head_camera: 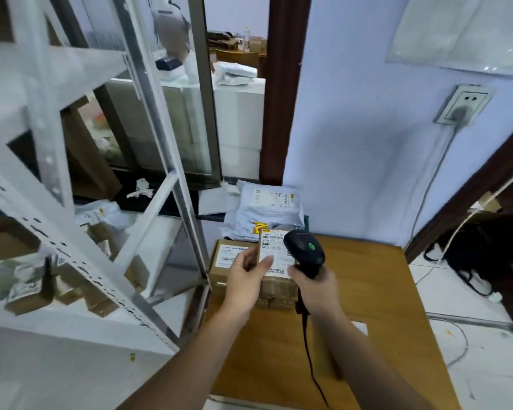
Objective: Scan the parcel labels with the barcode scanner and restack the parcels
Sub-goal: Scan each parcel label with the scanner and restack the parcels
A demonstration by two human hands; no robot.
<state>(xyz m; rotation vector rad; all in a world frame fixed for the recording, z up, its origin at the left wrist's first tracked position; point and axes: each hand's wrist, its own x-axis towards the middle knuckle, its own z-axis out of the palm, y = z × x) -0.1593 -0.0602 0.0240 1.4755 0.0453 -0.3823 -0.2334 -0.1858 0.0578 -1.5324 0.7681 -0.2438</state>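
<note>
Gripping black plastic scanner (304, 252), right hand (316, 288), left hand (246, 279) on taped cardboard parcel (276, 279)

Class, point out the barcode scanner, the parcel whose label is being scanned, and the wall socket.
barcode scanner (304, 251), head view, on its black head.
labelled parcel (279, 287), head view, on its taped brown side.
wall socket (464, 105), head view, on its faceplate.
</note>
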